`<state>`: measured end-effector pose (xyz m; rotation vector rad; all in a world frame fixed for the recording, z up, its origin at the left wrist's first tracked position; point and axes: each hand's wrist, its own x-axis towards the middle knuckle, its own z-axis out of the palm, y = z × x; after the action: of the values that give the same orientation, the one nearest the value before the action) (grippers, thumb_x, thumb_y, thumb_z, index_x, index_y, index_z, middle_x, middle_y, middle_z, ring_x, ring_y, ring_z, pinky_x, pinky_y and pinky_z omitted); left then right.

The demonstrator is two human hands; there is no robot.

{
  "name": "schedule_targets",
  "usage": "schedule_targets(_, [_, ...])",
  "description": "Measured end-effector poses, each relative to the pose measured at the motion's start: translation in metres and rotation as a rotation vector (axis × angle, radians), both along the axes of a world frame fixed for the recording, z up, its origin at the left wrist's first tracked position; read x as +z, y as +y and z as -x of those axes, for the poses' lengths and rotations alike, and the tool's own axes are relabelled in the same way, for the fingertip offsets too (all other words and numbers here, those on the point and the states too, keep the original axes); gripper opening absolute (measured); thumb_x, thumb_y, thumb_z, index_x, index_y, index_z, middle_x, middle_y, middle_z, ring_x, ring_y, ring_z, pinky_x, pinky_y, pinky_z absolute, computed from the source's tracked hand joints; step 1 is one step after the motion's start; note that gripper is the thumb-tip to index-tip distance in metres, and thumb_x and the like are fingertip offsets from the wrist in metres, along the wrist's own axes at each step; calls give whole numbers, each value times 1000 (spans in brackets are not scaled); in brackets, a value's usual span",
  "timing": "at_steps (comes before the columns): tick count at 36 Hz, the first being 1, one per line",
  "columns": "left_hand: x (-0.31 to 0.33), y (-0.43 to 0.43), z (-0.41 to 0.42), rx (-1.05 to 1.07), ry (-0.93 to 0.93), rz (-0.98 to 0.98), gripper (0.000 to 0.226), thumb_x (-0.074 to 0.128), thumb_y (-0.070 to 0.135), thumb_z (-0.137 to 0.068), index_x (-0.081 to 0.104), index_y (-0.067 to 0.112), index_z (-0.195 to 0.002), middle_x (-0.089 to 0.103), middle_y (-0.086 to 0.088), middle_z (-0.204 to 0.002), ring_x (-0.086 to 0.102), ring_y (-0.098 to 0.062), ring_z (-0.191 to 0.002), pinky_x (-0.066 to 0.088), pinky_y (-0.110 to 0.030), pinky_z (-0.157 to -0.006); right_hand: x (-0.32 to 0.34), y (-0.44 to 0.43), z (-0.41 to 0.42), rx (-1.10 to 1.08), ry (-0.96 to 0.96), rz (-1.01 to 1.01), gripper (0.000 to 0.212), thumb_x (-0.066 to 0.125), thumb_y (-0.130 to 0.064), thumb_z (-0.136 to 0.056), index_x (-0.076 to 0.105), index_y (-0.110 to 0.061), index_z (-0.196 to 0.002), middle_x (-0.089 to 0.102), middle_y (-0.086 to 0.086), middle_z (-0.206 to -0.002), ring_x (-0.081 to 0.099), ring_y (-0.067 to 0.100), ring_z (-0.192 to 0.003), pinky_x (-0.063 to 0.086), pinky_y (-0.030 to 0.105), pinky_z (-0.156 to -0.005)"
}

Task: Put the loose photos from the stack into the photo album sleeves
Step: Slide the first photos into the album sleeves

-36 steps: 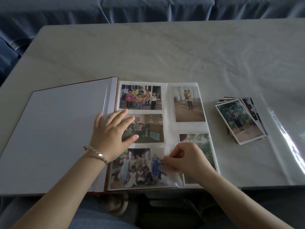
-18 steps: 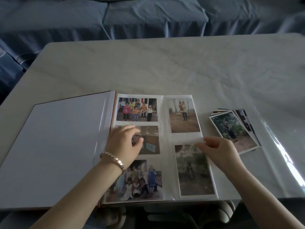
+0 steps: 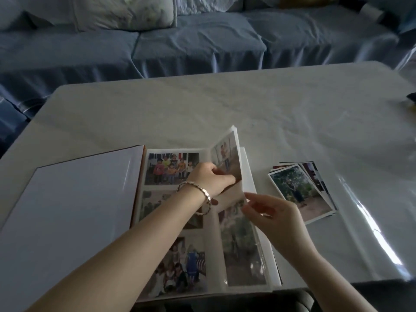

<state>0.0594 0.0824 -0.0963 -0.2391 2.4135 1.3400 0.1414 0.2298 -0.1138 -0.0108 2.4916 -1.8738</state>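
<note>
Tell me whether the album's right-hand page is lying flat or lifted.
Lifted. The page curls up off the sheets below at its top corner; the left hand grips its edge.

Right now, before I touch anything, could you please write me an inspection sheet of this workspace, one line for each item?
Surface: pale table under a clear glossy cover, with glare at the right.
Job's things: open album, its right page lifted, photos in its sleeves; photo stack fanned out to the album's right.
Clutter: dark object at the table's right edge, cut off by the frame.
Hands: left hand, bracelet on its wrist, pinches the page; right hand at the page's outer edge, grip unclear.
Cables: nothing seen.
Surroundings: blue-covered sofa with a pale cushion, behind the table.
</note>
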Motion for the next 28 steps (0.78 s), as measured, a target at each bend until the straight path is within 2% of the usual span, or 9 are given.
schedule_targets(3, [0,-2,-3,-5,-20,-59,32,68,50,-76,60,19,-83,66,1,-86,65,-12,-78,57,-25,-55,0,0,-1,-11,4,24,37,69,-5,-79,63,-40,-90,70,-18,-77,66,3,-70,51,10,-65])
schedule_targets(7, [0,-2,-4,-39,11,16,46,68,60,-70,58,21,-92,64,4,-88,62,-10,-80,54,-21,-51,-1,-3,-1,-8,9,36,38,70,-5,-79,64,-41,-91,70,-12,-76,65,4,-70,53,14,-68])
schedule_targets(10, [-2,0,0,-60,45,53,38,69,54,-72,59,21,-87,64,3,-83,63,-12,-78,58,-29,-61,-1,-5,0,8,13,35,40,70,-6,-79,62,-44,-89,69,-17,-78,65,3,-71,52,11,-67])
schedule_targets(13, [0,1,0,-43,51,-16,27,68,35,-78,64,9,-76,68,-4,-74,66,-17,-72,56,-24,-49,-1,-5,0,17,19,31,38,71,-9,-79,62,-44,-88,69,-19,-77,66,2,-71,50,9,-65])
schedule_targets(16, [2,-4,-1,-56,101,4,43,60,21,-84,46,12,-44,40,10,-31,49,-2,-35,37,-11,-34,-2,-6,-1,45,16,20,30,70,-15,-79,62,-43,-86,69,-21,-79,66,2,-71,51,11,-64])
schedule_targets(18, [4,-10,-1,-56,158,84,50,57,15,-83,33,16,-39,21,10,-27,29,-6,-24,24,-9,-33,-4,-6,-1,68,-12,18,24,68,-20,-79,62,-43,-85,69,-23,-79,66,2,-70,53,14,-64])
schedule_targets(21, [6,-24,1,-28,260,182,49,56,5,-77,25,17,-42,11,7,-37,15,-13,-34,16,-19,-41,-9,-5,-2,46,-55,45,21,69,-24,-79,62,-40,-90,69,-24,-82,67,0,-72,52,13,-62])
schedule_targets(26, [1,-44,2,30,326,205,45,72,15,-77,42,6,-44,24,5,-36,25,-9,-37,27,-12,-37,-11,-4,1,17,-93,80,23,68,-27,-80,58,-39,-97,69,-26,-81,67,-3,-76,49,11,-59])
schedule_targets(28, [-1,-47,1,97,326,143,48,79,21,-71,44,10,-40,31,9,-30,34,-7,-32,29,-9,-38,-12,-4,3,10,-118,64,22,67,-27,-81,58,-39,-97,69,-26,-79,67,-4,-76,50,12,-59])
